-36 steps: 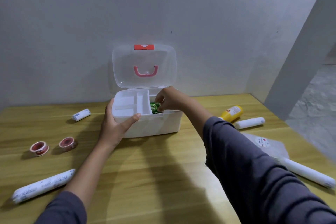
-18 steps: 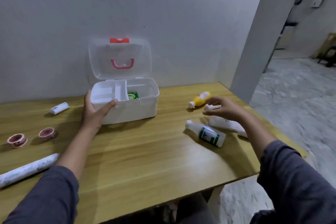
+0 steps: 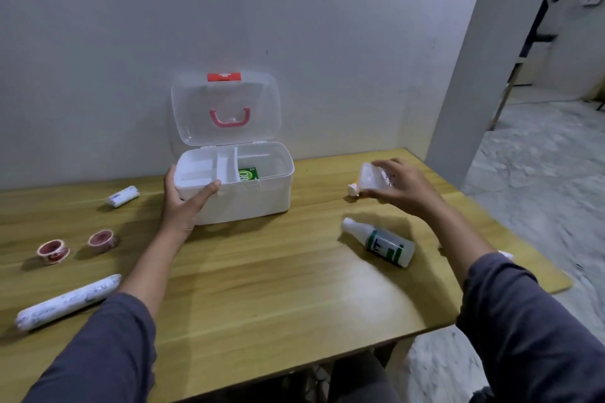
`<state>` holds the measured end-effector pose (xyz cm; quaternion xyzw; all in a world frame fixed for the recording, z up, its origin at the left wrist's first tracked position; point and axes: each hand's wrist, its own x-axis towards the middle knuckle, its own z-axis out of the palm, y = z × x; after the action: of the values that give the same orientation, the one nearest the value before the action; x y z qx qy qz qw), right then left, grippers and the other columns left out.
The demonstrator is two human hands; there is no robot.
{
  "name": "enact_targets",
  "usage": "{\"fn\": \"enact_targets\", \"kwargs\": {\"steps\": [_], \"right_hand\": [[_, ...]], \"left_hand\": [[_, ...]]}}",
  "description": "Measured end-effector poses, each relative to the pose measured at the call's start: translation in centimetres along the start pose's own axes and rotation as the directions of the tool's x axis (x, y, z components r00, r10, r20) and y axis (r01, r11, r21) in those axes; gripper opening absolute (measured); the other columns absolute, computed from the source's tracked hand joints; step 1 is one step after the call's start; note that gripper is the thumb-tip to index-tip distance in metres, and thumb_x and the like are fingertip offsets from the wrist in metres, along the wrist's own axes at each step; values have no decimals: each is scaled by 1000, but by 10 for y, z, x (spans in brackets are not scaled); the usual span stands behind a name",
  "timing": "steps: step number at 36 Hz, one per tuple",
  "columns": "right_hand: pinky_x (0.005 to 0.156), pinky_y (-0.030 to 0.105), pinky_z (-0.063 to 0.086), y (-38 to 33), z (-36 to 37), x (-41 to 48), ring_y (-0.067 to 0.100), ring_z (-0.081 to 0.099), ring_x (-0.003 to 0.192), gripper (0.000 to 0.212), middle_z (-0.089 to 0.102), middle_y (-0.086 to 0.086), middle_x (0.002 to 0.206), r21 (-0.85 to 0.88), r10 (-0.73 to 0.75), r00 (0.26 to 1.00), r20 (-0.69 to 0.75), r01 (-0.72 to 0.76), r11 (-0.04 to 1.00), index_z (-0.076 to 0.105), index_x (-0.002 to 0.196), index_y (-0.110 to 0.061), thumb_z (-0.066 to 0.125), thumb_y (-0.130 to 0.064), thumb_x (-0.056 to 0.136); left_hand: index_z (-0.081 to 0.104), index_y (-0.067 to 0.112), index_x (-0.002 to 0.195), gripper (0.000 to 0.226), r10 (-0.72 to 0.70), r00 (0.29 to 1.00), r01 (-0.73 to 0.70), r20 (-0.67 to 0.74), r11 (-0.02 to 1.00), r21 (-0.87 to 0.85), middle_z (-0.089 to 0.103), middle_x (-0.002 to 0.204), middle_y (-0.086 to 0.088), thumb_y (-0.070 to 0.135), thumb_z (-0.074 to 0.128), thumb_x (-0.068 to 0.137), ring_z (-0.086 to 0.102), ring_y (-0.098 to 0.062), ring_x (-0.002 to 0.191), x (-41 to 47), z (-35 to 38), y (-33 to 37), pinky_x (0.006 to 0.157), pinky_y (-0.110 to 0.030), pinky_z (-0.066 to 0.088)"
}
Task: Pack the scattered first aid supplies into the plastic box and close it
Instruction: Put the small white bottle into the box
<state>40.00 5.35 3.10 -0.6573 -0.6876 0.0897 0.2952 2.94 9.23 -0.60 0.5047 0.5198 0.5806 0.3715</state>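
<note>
Clear plastic packet [image 3: 373,177], on the table half a second earlier, was now lifted and clasped in the right hand [image 3: 404,188]; left hand [image 3: 183,203] gripped the open first-aid box [image 3: 262,203], so packing continued.

Wooden table [image 3: 262,271] with a smooth, semi-glossy grained top; white matt plastic box [image 3: 248,203] with a clear glossy plastic lid [image 3: 196,108] carrying a pink plastic handle [image 3: 229,118]. Translucent plastic bottle [image 3: 379,241] with a printed green label; long roll [image 3: 67,301] in white printed wrapping, apparently paper. Sleeves [image 3: 537,330] of dark matt cloth.
</note>
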Motion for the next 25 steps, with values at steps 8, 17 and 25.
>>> {"fn": "enact_targets", "kwargs": {"steps": [8, 17, 25], "right_hand": [[90, 36, 47, -96, 17, 51, 21, 55, 107, 68, 54, 3, 124, 39, -255, 966, 38, 254, 967, 48, 132, -21, 71, -45, 73], [87, 33, 49, -159, 68, 96, 21, 57, 102, 71, 55, 5, 123, -132, -358, 893, 272, 403, 906, 48, 132, -19, 70, -47, 71], [87, 32, 45, -171, 108, 111, 21, 57, 110, 67, 62, 1, 124, -211, -340, 848, 407, 449, 868, 51, 129, -19, 70, -44, 70]], "left_hand": [[27, 33, 142, 113, -22, 998, 21, 64, 1000, 3, 46, 139, 4, 55, 79, 44, 44, -16, 128, -2, -5, 3, 106, -36, 40], [37, 33, 133, 105, -8, 996, 0, 92, 995, 95, 50, 130, 5, 58, 79, 41, 49, -16, 121, 6, -11, 9, 101, -38, 45], [33, 37, 134, 101, 1, 996, -12, 94, 993, 114, 47, 133, 9, 53, 81, 46, 44, -13, 125, 12, -9, 5, 103, -34, 41]]}}
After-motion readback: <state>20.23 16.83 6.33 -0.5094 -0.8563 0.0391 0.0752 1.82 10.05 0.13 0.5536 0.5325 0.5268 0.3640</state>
